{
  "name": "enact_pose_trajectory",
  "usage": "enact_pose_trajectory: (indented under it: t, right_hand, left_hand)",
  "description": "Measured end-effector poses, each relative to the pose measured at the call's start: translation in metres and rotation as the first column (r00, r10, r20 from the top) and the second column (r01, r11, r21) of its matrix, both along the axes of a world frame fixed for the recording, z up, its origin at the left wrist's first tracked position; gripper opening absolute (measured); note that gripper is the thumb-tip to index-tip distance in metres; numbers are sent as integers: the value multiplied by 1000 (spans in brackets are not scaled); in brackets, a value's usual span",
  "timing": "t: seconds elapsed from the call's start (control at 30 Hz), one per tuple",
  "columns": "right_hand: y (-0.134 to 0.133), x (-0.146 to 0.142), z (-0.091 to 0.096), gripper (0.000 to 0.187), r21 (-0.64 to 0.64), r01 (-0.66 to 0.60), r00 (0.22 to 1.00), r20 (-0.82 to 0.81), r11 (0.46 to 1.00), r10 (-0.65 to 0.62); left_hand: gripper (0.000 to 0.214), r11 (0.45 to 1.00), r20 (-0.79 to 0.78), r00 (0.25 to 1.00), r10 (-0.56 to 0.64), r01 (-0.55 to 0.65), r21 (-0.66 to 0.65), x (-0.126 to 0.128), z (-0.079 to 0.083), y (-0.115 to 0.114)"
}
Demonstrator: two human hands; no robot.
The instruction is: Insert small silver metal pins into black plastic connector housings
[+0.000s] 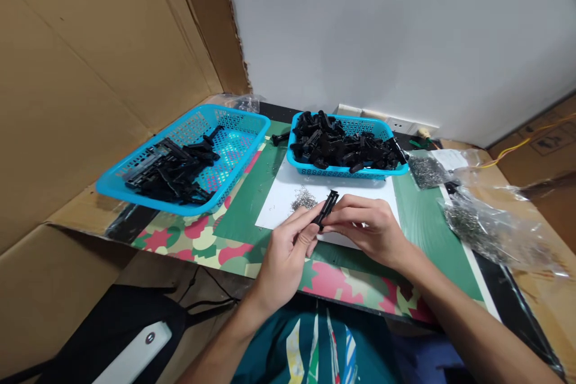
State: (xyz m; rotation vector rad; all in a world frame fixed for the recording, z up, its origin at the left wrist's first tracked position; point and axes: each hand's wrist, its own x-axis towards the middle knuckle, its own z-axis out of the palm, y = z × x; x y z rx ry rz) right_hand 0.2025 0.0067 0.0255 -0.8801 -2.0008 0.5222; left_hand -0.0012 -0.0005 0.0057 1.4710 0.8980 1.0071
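Observation:
A small black plastic part [327,206] is pinched between both my hands above a white sheet of paper [288,192]. My left hand [288,255] grips its lower end with thumb and fingers closed. Fingers of my right hand [366,228] are curled round it from the right. A little heap of tiny metal springs [304,198] lies on the paper just left of the part. Behind it stands a blue basket [382,173] piled with black plastic parts [342,145].
A second blue basket [234,132] at the left holds several more black parts [173,171]. Clear plastic bags of small metal pieces [486,225] lie at the right. Cardboard walls rise on the left. A green mat [418,216] covers the table.

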Motion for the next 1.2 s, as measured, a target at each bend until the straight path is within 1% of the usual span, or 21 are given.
enact_pose_trajectory:
  t: [0.13,0.2,0.27,0.37,0.43,0.47,0.53,0.6,0.67,0.73,0.83,0.93,1.0,1.07,1.17,1.2]
  right_hand:
    - [0,1,-1,14,49,7,1000,16,999,-8]
    - [0,3,-2,18,86,34,998,40,996,-38]
    - [1,7,-3,25,138,57,993,92,989,-70]
    - [3,13,-5,32,181,58,976,196,982,-93]
    - [5,16,-7,30,173,65,965,238,983,-105]
    - [6,16,-8,29,161,70,962,249,984,-109]
    - [9,17,-10,27,130,69,963,250,989,-100]
    - [12,18,-10,26,97,47,971,231,994,-68]
    - [14,21,-8,21,41,33,976,213,999,-41]
    - [17,27,-4,14,-54,87,969,238,995,-72]
    - [21,37,1,14,-201,245,918,364,948,-160]
    - [24,39,2,7,-265,307,868,471,914,-156]
    - [24,35,3,5,-246,327,839,520,913,-160]
    - [24,30,3,3,-200,352,796,577,914,-181]
    - [22,26,2,13,-132,375,725,658,918,-201]
    - [21,27,0,14,-118,378,714,669,918,-208]
  left_hand:
    - [52,995,76,996,38,-31,-95,0,1,3]
    - [55,992,70,997,18,-9,-125,-1,1,3]
    - [54,994,18,1000,-16,18,-111,-3,2,3]
    - [46,1000,-112,994,-5,7,13,-4,4,2]
    - [41,994,-180,983,45,-27,103,-3,4,1]
    - [43,990,-201,976,79,-53,134,-2,3,1]
    - [44,978,-237,959,158,-118,174,1,1,0]
    - [30,960,-288,927,239,-181,215,4,0,-1]
    - [15,936,-334,892,306,-216,278,4,-1,-2]
    - [10,907,-354,866,354,-225,356,2,-1,-3]
    - [6,867,-349,862,369,-183,465,-2,-3,-5]
    - [4,837,-342,878,335,-110,536,-5,-8,-6]
    - [5,829,-354,880,316,-74,555,-5,-11,-6]
    - [8,820,-382,873,304,-36,571,-3,-13,-6]
    - [12,801,-432,853,291,30,598,1,-15,-6]
    - [12,795,-442,849,289,44,605,1,-15,-7]
